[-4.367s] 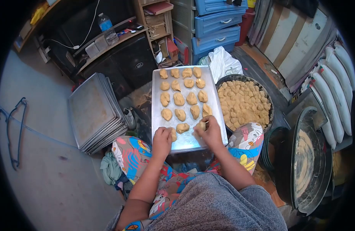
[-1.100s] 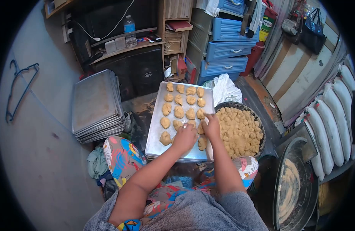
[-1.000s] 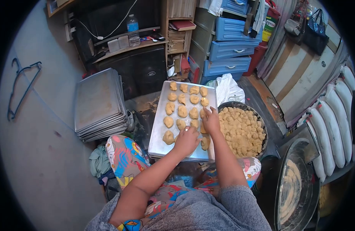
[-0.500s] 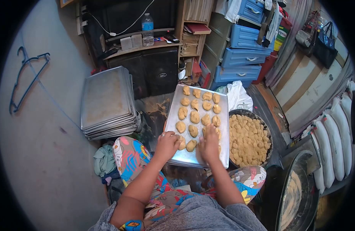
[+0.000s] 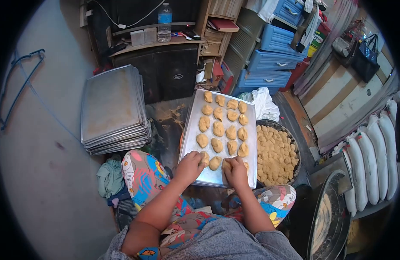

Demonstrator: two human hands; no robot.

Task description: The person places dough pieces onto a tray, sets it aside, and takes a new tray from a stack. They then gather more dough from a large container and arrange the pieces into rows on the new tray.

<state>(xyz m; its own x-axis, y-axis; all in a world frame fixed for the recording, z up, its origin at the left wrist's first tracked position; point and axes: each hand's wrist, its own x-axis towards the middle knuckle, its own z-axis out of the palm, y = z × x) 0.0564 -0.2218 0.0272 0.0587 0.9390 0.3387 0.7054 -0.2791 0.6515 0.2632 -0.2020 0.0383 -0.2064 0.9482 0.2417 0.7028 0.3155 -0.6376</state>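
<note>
A shiny metal baking tray [image 5: 194, 106] holds several rows of lumpy tan dough pieces [image 5: 218, 128]. At its near left corner, my left hand [image 5: 189, 168] has its fingers curled against a dough piece [image 5: 204, 157]. My right hand [image 5: 237, 174] is closed around another dough piece [image 5: 227, 164] in the nearest row, and its fingers partly cover that piece. Between the two hands, one dough piece [image 5: 215, 163] lies untouched. Right of the tray stands a round dark basin [image 5: 298, 161] filled with many small dough lumps [image 5: 274, 156].
A stack of metal trays [image 5: 114, 104] stands on the left. Behind are a black cabinet [image 5: 165, 80] and blue drawers [image 5: 269, 60]. Full white sacks [image 5: 365, 160] and a large black basin [image 5: 334, 182] are at the right. My patterned knees flank the tray.
My right hand has drawn back toward me, from over the right-hand rows to the nearest row, uncovering dough pieces. My left hand stays at the near left corner. The view has shifted slightly.
</note>
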